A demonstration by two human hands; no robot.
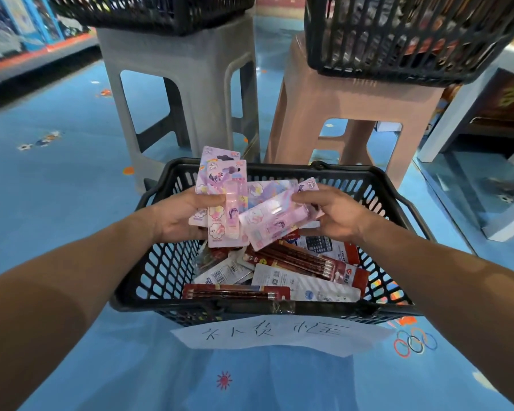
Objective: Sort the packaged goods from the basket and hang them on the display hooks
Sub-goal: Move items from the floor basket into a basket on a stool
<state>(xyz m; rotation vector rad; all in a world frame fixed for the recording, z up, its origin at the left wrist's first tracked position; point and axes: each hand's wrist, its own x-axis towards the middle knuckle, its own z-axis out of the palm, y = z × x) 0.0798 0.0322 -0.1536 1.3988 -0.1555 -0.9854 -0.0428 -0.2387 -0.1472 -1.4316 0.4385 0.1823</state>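
Over the black basket [279,168], our left hand [175,216] grips upright pink packs [220,185]; our right hand [337,218] pinches a tilted pink pack [275,222] touching them. Pencil packs [301,262] lie inside.

The black plastic mesh basket [161,268] is open from above over its near half, fanned pink card-backed blister packs [226,203] cover its far half, and just beyond its rim a grey plastic stool [190,69] and a pinkish-brown plastic stool [353,99] stand with a narrow gap between them.
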